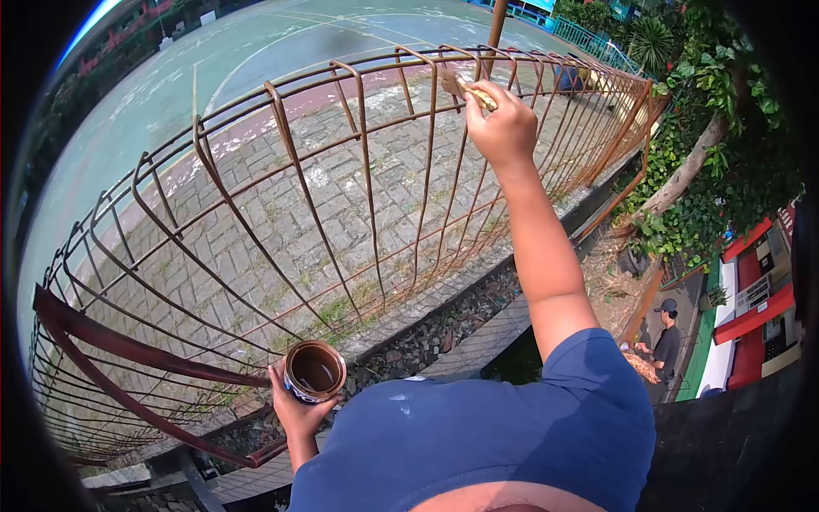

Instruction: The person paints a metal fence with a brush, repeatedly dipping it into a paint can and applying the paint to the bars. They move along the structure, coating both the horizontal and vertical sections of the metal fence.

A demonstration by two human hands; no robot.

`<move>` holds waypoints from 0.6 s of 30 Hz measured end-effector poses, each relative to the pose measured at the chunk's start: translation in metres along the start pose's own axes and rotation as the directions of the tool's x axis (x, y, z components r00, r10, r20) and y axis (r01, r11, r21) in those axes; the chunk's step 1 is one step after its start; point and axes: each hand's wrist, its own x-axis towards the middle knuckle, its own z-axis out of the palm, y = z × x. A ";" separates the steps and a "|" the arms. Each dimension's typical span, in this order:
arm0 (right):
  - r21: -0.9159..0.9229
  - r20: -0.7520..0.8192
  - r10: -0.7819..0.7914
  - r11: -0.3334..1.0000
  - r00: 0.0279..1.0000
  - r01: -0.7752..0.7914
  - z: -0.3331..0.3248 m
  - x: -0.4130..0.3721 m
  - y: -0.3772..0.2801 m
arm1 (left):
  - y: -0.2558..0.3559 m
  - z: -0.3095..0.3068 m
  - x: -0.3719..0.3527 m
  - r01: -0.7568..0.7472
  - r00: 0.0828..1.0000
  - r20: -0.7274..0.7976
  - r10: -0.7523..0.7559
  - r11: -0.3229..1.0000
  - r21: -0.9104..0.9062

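Note:
My right hand (503,126) is stretched out at the top of the wire fence (367,162), closed around the handle of a paintbrush (465,89). The brush's bristles meet the upper bars of the fence in this view. Low in front of my body, my left hand (294,416) grips an open paint can (315,372) from the side. Dark brown paint shows inside the can, and its rim is smeared brown. Bars on the left and centre look dark brown, while those farther right look rustier orange.
A dark red metal frame (145,343) juts from the fence at left. Beyond the fence lie grey paving (333,205) and a green court (256,51). A gutter with rubble (426,337) runs along its foot. At right are a tree (691,162) and a person in a cap (665,346).

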 end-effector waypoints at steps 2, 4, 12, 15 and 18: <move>0.054 -0.053 0.080 0.996 0.995 -0.077 -0.030 -0.008 -0.016 | -0.002 0.003 -0.008 0.004 1.000 -0.028 -0.005 1.000 -0.017; 0.248 -0.082 0.252 0.942 0.964 -0.225 -0.053 -0.031 -0.012 | -0.006 0.004 -0.015 0.011 0.998 -0.061 -0.015 0.998 -0.068; 0.861 0.223 0.846 0.062 0.484 -0.505 -0.020 -0.067 0.022 | -0.005 0.011 0.001 -0.071 0.997 -0.018 0.070 0.989 -0.131; 0.802 0.278 0.893 -0.014 0.353 -0.597 0.009 -0.088 0.013 | -0.006 0.015 0.010 -0.089 0.995 0.018 0.093 0.983 -0.161; 0.823 0.360 0.900 -0.182 0.246 -0.539 0.013 -0.102 0.010 | -0.008 0.017 0.011 -0.063 0.996 0.046 0.072 0.981 -0.185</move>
